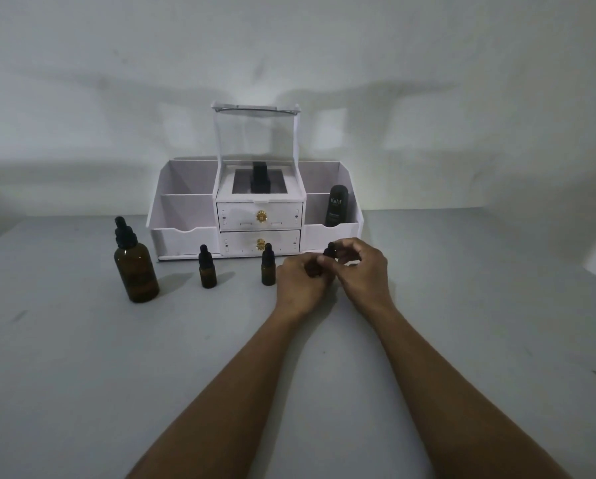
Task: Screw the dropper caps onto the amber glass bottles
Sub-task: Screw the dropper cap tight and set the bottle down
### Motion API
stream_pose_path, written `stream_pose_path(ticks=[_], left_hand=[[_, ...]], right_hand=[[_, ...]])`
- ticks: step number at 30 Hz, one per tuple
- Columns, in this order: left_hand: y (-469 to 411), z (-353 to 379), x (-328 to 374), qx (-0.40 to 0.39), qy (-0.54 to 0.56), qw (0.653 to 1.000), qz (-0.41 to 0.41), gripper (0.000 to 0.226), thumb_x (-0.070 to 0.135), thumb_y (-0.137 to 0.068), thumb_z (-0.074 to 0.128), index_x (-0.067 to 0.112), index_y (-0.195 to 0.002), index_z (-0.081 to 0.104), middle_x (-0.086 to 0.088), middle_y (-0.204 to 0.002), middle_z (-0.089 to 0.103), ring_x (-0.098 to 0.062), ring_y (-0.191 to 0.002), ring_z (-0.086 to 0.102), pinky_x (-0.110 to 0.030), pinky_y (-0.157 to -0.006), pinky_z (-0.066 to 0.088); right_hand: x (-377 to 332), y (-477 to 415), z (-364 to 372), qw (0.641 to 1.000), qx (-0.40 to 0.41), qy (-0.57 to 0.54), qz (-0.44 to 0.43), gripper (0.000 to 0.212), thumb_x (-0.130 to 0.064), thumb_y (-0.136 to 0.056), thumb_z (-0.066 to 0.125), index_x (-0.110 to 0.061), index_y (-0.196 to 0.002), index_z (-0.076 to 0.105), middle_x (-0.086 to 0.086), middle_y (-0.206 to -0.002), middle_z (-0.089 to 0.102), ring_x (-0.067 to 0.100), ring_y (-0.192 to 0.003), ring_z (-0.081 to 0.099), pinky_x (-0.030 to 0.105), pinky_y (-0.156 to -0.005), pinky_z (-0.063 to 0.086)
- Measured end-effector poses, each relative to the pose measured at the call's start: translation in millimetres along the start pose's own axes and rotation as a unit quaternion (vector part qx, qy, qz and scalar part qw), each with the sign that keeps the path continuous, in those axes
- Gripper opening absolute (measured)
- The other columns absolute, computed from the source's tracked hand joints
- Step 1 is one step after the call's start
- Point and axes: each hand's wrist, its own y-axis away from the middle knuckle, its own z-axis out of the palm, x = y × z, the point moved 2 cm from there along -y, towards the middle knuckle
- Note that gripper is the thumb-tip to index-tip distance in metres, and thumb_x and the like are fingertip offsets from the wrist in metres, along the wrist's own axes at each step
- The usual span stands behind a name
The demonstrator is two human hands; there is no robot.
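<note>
In left hand, small bottle mostly hidden; forearms cut by bottom edge.

left grip, right grip touching (both curled)

Before you, a grey table bears a white drawer organiser at the back, against the wall. In front of it stand a large amber bottle, a small amber bottle and a second small bottle, all capped, each standing apart.
</note>
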Motion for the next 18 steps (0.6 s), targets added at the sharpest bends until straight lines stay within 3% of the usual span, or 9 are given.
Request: stream_pose_path(ticks=[6, 9, 12, 15, 18], left_hand=[[2.9, -1.2, 3.1, -0.015, 0.022, 1.0, -0.007, 0.028, 0.008, -0.086, 0.07, 0.016, -0.113, 0.073, 0.003, -0.104, 0.074, -0.003, -0.087, 0.068, -0.021, -0.088, 0.052], [2.1, -2.6, 2.4, -0.01, 0.018, 1.0, 0.004, 0.024, 0.007, -0.083, 0.071, 0.018, -0.104, 0.077, 0.002, -0.094, 0.076, 0.002, -0.08, 0.069, -0.021, -0.084, 0.056], [3.4, -2.4, 3.4, -0.007, 0.015, 1.0, 0.007, 0.02, 0.006, -0.083, 0.07, 0.018, -0.097, 0.077, 0.006, -0.087, 0.075, 0.0, -0.077, 0.069, -0.019, -0.075, 0.056], [6.5, -1.8, 6.8, -0.013, 0.029, 0.999, 0.009, 0.023, 0.006, -0.086, 0.069, 0.016, -0.106, 0.076, 0.004, -0.097, 0.075, 0.0, -0.08, 0.069, -0.014, -0.074, 0.054], [6.3, -1.6, 7.1, -0.009, 0.028, 1.0, 0.005, 0.026, 0.006, -0.087, 0.068, 0.015, -0.11, 0.074, 0.002, -0.101, 0.075, -0.004, -0.084, 0.069, -0.016, -0.077, 0.054]], right_hand=[[-1.6, 1.5, -0.4, 0.999, 0.004, -0.033, -0.013, 0.034, -0.002, -0.085, 0.072, -0.017, -0.115, 0.074, -0.007, -0.101, 0.073, 0.004, -0.093, 0.069, 0.019, -0.082, 0.058], [-0.4, 1.9, 0.3, 0.999, 0.011, -0.022, -0.029, 0.03, -0.011, -0.081, 0.081, -0.016, -0.109, 0.074, -0.005, -0.097, 0.074, 0.008, -0.087, 0.07, 0.021, -0.075, 0.059], [-2.3, 4.1, 1.9, 0.999, 0.021, -0.037, -0.022, 0.04, -0.021, -0.078, 0.084, -0.018, -0.114, 0.068, -0.004, -0.096, 0.07, 0.008, -0.088, 0.065, 0.016, -0.073, 0.056], [-3.8, 3.8, 3.4, 0.999, 0.004, -0.043, -0.029, 0.04, -0.009, -0.086, 0.075, -0.021, -0.123, 0.066, -0.006, -0.109, 0.07, 0.006, -0.1, 0.066, 0.016, -0.082, 0.057], [-1.9, 4.7, 4.4, 0.999, -0.005, -0.023, -0.046, 0.04, -0.002, -0.084, 0.075, -0.017, -0.121, 0.07, -0.005, -0.109, 0.072, 0.0, -0.097, 0.067, 0.02, -0.085, 0.058]])
